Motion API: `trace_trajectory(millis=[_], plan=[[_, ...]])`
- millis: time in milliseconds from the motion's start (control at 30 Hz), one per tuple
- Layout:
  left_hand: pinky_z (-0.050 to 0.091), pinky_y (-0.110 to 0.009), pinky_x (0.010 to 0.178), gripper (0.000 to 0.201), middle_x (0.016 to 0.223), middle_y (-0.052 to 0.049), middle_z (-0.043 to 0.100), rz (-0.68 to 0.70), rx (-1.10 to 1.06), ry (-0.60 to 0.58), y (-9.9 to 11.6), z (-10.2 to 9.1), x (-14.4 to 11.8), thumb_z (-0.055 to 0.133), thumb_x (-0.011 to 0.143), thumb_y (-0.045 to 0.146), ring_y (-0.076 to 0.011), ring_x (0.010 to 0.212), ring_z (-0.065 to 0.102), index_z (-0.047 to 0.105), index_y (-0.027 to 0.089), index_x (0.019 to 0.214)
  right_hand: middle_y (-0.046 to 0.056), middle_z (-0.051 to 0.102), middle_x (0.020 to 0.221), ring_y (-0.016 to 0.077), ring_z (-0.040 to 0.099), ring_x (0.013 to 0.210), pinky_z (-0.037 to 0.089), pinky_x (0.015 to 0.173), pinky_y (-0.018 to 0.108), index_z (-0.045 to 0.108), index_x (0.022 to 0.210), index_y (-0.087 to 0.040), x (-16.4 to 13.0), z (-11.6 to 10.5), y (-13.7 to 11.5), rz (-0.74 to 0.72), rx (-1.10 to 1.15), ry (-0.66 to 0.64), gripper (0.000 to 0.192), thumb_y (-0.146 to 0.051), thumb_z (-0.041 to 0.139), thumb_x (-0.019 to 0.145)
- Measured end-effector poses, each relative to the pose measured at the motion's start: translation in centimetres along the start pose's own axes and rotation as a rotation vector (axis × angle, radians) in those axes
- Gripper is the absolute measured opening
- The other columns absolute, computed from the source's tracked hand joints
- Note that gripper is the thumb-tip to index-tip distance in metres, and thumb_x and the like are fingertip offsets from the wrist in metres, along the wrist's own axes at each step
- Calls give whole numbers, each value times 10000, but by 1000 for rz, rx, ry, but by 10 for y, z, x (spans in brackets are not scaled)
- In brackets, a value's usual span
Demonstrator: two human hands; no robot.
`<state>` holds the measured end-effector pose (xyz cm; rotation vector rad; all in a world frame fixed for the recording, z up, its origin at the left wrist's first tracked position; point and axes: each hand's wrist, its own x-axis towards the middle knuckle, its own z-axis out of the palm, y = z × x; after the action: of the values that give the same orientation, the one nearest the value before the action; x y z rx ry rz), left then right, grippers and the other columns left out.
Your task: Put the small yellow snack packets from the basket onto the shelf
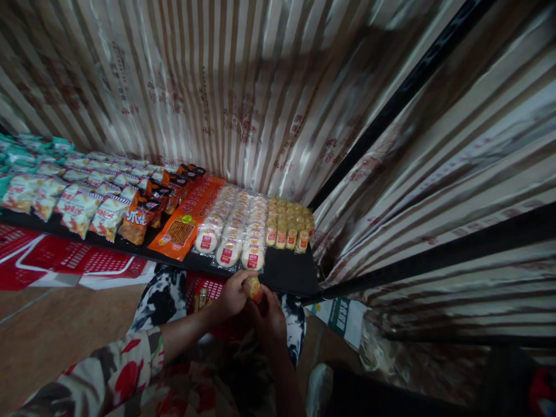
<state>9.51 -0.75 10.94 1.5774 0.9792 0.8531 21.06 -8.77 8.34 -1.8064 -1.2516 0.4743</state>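
Note:
A small yellow wrapped snack (254, 289) is held up between my two hands, above my lap and just in front of the black shelf (289, 272). My left hand (234, 294) pinches it from the left, thumb and fingers closed. From the right, my right hand (270, 317) grips its lower side; that hand is dark, and some of its fingers are hidden. Matching yellow wrapped snacks (291, 223) stand in rows at the shelf's right end. Beside them lie rows of round white packaged crackers (228, 252). Below my hands, a red basket (214, 288) holds several yellowish packets.
Further left on the shelf are an orange snack bag (178, 231), dark-orange bags (136, 217), white snack bags (78, 205) and green packets (26, 153). Striped curtain (243, 87) hangs behind, crossed by a dark pole (391, 110). Another red basket (87, 255) is on the left.

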Motion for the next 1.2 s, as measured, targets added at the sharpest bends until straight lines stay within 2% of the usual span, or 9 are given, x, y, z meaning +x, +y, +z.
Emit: trace_trajectory(millis=[100,233,367,533,733,867,1067,1200], plan=[[443,-310,1009,372,1170,-94,644,0,13,-14,5,9,7,419,819,122,-182,1081,593,654,151,1107,128,647,1177,282,582,1113,445,965,415,599,1190,-190,5,-4,11,-19,-37,11,516,-536,568,809],[416,-309,1047,373,1184,-84,653,-20,43,-38,9,22,16,430,819,121,-178,1119,584,661,160,1109,140,659,1154,281,611,1061,478,923,415,604,1174,-175,12,-12,25,-29,-66,11,507,-529,560,814],[393,-313,1076,401,1245,-69,632,-26,52,-61,12,34,23,422,837,139,-178,1162,566,626,170,1180,154,655,1143,276,619,1037,492,895,399,579,1204,-155,15,-17,34,-24,-100,64,506,-505,538,841],[386,-336,1085,454,1288,-106,600,-33,83,-100,21,47,36,413,829,121,-201,1193,549,573,123,1254,173,647,1143,278,614,1048,481,913,400,561,1209,-134,22,-21,43,-32,-119,149,519,-512,516,856],[432,-325,1037,476,1235,-119,624,-63,92,-107,29,66,54,402,794,66,-196,1151,570,563,97,1240,203,634,1142,299,610,1046,483,899,428,564,1194,-107,38,-28,47,-24,-116,246,565,-551,485,855],[433,-319,1035,448,1184,-85,648,-32,75,-72,28,78,65,420,781,64,-189,1142,567,589,142,1189,203,623,1145,309,583,1068,455,930,455,547,1225,-102,48,-35,43,10,-94,268,612,-581,443,858],[489,-292,968,429,1138,-85,666,-10,152,-83,28,94,85,390,795,50,-163,1020,624,593,122,1166,185,613,1166,289,585,1055,457,924,425,549,1240,-123,63,-40,45,88,-38,348,628,-601,459,843],[449,-314,1034,458,1187,-106,647,136,365,-101,33,98,97,377,780,18,-177,1129,579,592,98,1176,191,610,1174,288,589,1057,458,924,427,539,1260,-105,73,-45,50,136,-74,455,648,-600,457,850]])
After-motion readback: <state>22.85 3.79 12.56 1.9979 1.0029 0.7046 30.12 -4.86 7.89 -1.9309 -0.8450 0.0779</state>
